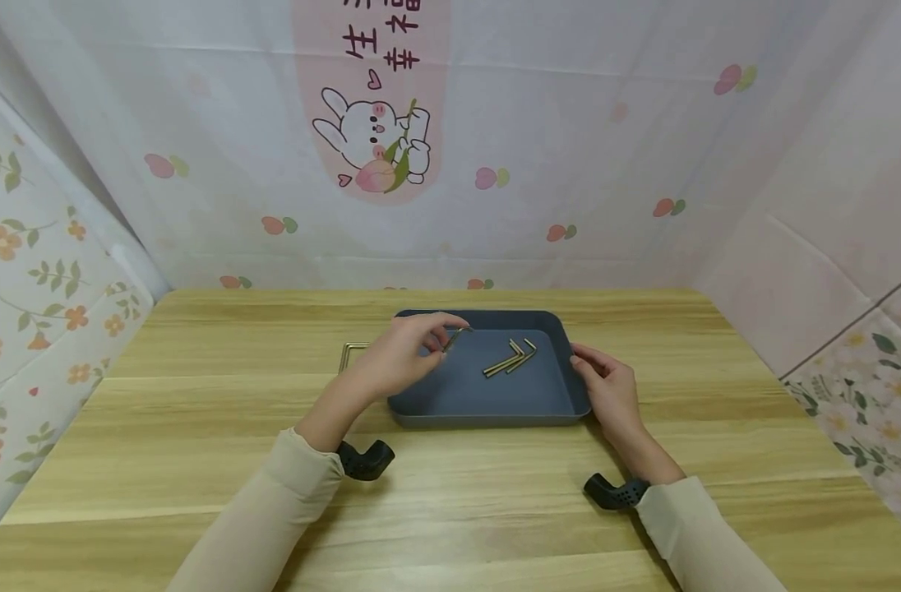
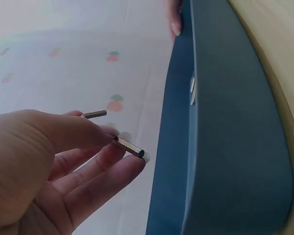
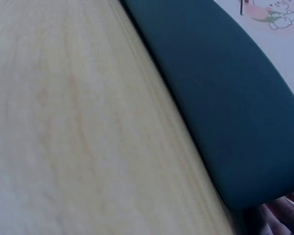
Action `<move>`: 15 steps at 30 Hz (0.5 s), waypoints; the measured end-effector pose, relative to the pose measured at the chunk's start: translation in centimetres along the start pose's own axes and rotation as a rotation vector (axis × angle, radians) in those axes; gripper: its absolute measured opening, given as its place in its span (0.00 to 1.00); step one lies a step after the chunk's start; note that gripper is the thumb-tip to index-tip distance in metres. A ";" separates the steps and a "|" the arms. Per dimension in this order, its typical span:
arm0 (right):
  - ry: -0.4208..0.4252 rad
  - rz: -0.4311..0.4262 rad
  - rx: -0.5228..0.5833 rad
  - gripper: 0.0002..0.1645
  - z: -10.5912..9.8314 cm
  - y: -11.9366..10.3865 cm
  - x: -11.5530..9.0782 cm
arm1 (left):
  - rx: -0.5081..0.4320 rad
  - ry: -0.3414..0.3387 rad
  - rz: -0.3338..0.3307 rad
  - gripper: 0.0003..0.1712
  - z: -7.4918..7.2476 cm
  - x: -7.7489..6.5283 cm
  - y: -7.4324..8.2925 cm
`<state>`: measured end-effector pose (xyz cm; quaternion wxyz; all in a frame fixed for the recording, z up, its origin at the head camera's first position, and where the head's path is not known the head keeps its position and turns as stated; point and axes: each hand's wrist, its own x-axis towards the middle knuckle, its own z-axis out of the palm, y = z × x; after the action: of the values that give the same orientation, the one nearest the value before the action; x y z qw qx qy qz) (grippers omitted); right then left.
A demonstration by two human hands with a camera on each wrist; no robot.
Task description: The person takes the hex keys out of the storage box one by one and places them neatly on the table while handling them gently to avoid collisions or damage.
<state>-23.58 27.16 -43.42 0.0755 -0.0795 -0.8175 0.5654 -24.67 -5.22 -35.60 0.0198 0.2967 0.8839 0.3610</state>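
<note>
One held hex key (image 2: 129, 146) is brassy and bent.

right of the left fingers (image 1: 450, 319), hex keys (image 1: 504, 364) lie in the tray (image 1: 487, 421). other keys (image 1: 344, 358) lie left, on the table (image 1: 487, 510).

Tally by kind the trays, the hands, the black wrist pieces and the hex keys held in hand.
Tray: 1
Hands: 2 (left hand, right hand)
Black wrist pieces: 2
Held hex key: 1
Total: 6
</note>
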 end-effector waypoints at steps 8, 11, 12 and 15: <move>-0.002 -0.010 -0.015 0.24 0.0 0.2 0.0 | -0.069 0.006 -0.097 0.24 -1.0 -0.4 -0.9; -0.003 -0.010 -0.016 0.24 0.0 0.2 0.0 | -0.090 0.003 -0.130 0.24 -1.3 -0.6 -1.3; -0.005 -0.013 -0.024 0.24 0.0 0.3 0.1 | -0.103 0.003 -0.135 0.24 -1.4 -0.6 -1.4; -0.002 -0.014 -0.035 0.24 -0.1 0.2 0.1 | -0.135 0.015 -0.150 0.25 -1.7 -0.7 -1.5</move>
<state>-23.68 27.34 -43.58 0.0771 -0.0744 -0.8278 0.5506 -25.29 -7.51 -35.42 0.0601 0.2249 0.8774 0.4195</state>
